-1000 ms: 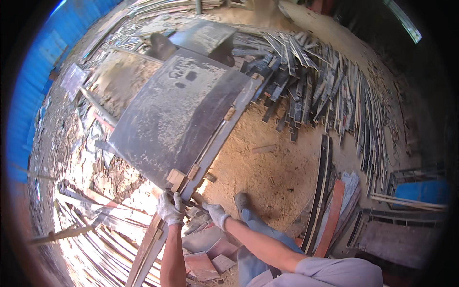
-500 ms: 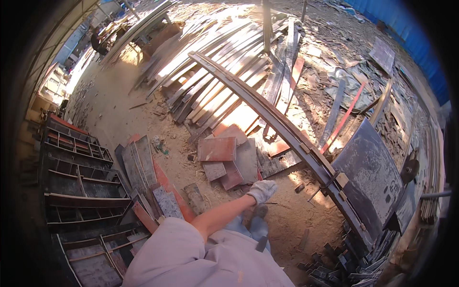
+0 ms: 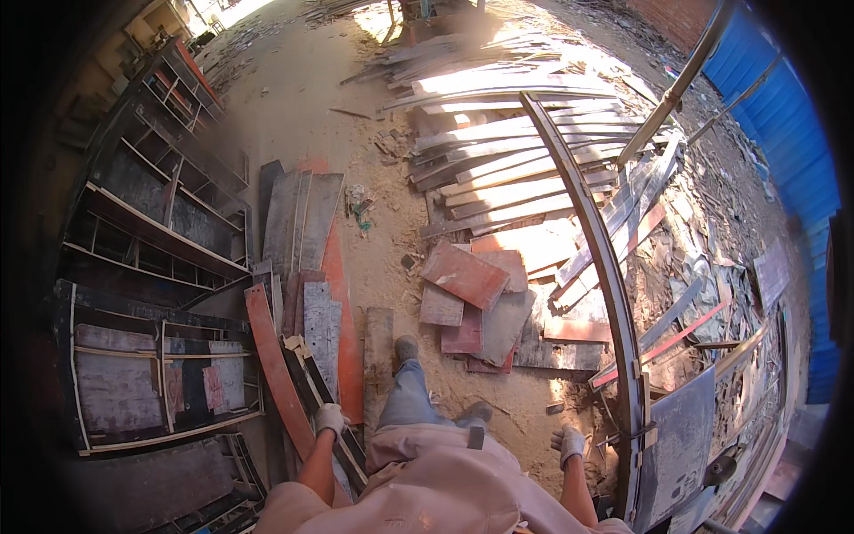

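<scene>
My left hand (image 3: 331,418), in a pale work glove, hangs over a narrow dark timber piece (image 3: 307,369) with light wood edges. Its fingers look curled, but I cannot make out what, if anything, lies inside them. On the other side of my body, my gloved right hand (image 3: 567,441) is open, fingers apart, with nothing in it. Beside the dark piece lie a long red board (image 3: 267,343) and a grey speckled board (image 3: 321,334). A long dark beam (image 3: 598,240) runs upright in the picture, right of my right hand and apart from it.
Red and grey panels (image 3: 467,278) lie in a loose pile ahead of my feet. Behind them spread many long planks (image 3: 525,178). Black framed panels (image 3: 165,383) line the left. A large dark sheet (image 3: 680,445) and scrap lie at right, before a blue wall (image 3: 765,98).
My view has swung leftward. The left hand has moved from in front of my body to the boards at left. My right hand has come into sight, and my feet show in a stride.
</scene>
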`<move>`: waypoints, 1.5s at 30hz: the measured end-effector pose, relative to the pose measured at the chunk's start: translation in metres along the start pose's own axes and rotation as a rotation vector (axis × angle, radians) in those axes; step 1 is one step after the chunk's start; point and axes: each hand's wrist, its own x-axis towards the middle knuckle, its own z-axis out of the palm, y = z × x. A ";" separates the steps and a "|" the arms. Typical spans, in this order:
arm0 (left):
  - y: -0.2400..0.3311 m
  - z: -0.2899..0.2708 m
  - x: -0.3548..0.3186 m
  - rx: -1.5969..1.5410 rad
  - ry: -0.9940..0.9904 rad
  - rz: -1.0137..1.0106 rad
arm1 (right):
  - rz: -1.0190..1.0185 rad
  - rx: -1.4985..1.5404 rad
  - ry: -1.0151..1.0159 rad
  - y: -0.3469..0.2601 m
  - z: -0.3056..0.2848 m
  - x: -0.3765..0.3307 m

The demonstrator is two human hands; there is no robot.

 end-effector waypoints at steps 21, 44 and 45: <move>0.325 -0.012 0.269 -0.145 -0.228 0.079 | -0.775 -1.499 -0.175 -0.135 0.436 0.040; 1.025 -0.073 0.541 0.967 -0.141 0.638 | -1.049 -0.819 -0.694 -0.724 1.246 -0.168; 1.078 -0.054 0.547 1.009 -0.177 0.818 | -1.161 -0.826 -0.685 -0.735 1.287 -0.177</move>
